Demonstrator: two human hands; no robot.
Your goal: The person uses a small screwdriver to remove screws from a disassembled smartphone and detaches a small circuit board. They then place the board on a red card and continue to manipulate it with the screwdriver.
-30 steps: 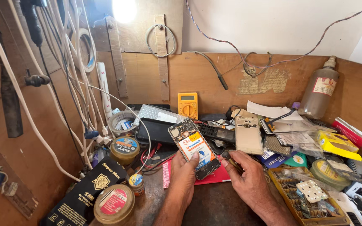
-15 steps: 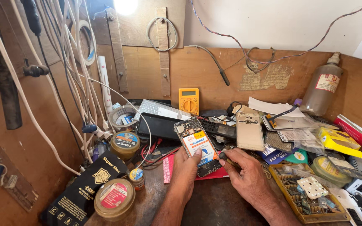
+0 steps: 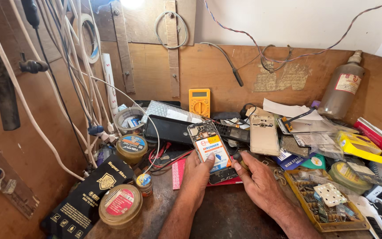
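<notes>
1. Lying face down with its back cover off, the opened mobile phone with a white and blue battery (image 3: pixel 212 149) rests tilted on the cluttered wooden workbench (image 3: pixel 226 217), just above a red mat (image 3: pixel 180 173).
2. The left hand (image 3: pixel 198 172) grips the phone's lower left edge, its thumb pressed on the battery and the other fingers curled under the body.
3. The right hand (image 3: pixel 258 176) sits just beside the phone's right edge, its fingers pinched together on a small dark-tipped tool (image 3: pixel 238 157) that touches the phone's side.
4. Just behind the phone lie a black rectangular box (image 3: pixel 169 129) and a gold-coloured phone back cover (image 3: pixel 264 134).
5. A yellow digital multimeter (image 3: pixel 199 102) leans on the wooden back wall beyond them.
6. To the left stand a round tin with a blue and orange lid (image 3: pixel 131 147) and a round tub with a red label (image 3: pixel 120 205).
7. At the right, a shallow wooden tray of small parts (image 3: pixel 320 206) sits near the right wrist, and a dusty brown bottle (image 3: pixel 342 90) stands well apart at the back.
</notes>
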